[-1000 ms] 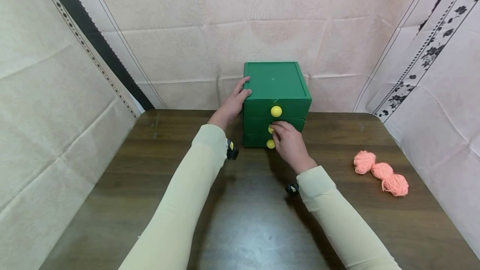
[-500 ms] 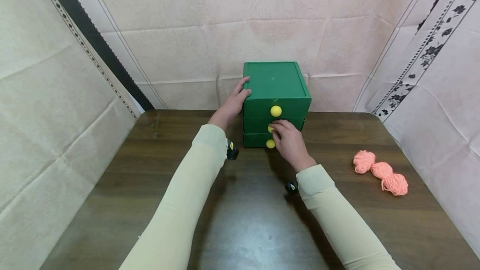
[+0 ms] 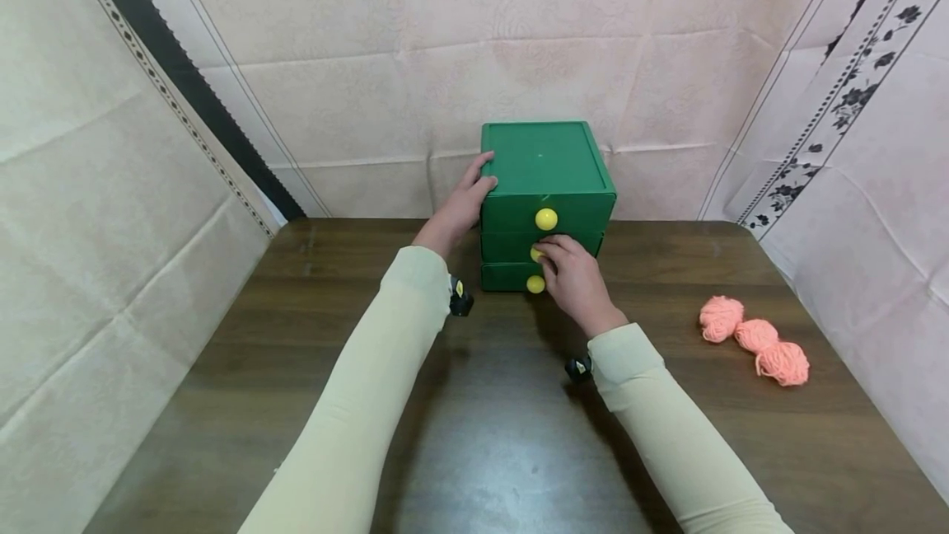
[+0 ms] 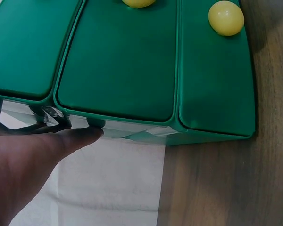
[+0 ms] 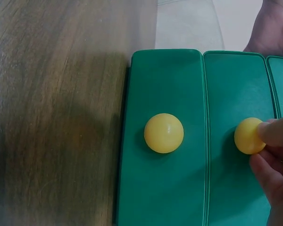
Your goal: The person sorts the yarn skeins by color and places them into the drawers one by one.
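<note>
A green three-drawer box [image 3: 544,159] with a round yellow knob on each drawer stands at the back of the table. My left hand [image 3: 460,204] rests against its left side, fingers extended. In the left wrist view that hand's thumb [image 4: 80,139] touches the side wall; the other fingers are partly hidden. With thumb and fingertips my right hand [image 3: 574,280] pinches the middle drawer's yellow knob [image 5: 247,136]. The bottom knob [image 5: 163,133] and the top knob [image 3: 546,219] are untouched. All three drawer fronts appear pushed in.
Coral-pink yarn balls [image 3: 756,337] lie in a row on the right of the brown wooden table [image 3: 504,435]. Pale cloth [image 3: 445,64] hangs behind the box and along both sides.
</note>
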### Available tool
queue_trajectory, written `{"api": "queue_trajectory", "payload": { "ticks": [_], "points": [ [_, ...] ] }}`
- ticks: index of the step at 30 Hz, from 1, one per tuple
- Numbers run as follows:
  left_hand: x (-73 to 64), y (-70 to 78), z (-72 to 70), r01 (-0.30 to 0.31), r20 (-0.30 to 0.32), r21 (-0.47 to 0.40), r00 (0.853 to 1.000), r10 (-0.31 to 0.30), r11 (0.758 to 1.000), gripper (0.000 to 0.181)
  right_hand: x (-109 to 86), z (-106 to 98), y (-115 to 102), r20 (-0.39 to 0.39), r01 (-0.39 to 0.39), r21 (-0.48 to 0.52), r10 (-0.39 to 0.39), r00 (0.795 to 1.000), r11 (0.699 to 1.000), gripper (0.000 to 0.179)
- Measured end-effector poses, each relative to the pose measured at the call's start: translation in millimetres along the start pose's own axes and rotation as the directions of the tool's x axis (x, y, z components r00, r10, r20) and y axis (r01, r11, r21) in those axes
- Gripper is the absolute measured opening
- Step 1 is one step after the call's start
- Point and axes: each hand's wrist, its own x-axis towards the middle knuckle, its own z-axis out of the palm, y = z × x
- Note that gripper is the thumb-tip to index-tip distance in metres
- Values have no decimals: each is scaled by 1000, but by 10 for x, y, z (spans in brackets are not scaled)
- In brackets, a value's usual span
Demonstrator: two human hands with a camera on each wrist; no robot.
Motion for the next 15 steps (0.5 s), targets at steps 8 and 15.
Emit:
{"api": "queue_trajectory", "payload": {
  "ticks": [8,15],
  "points": [
    [-138,164,-6,61,52,-27,997,-59,998,55,-8,3,8,6,-14,7,14,1000,1000,21],
    [-77,105,-20,48,35,-61,998,-46,997,53,-14,3,-7,9,-54,25,54,999,998,21]
  ]
}}
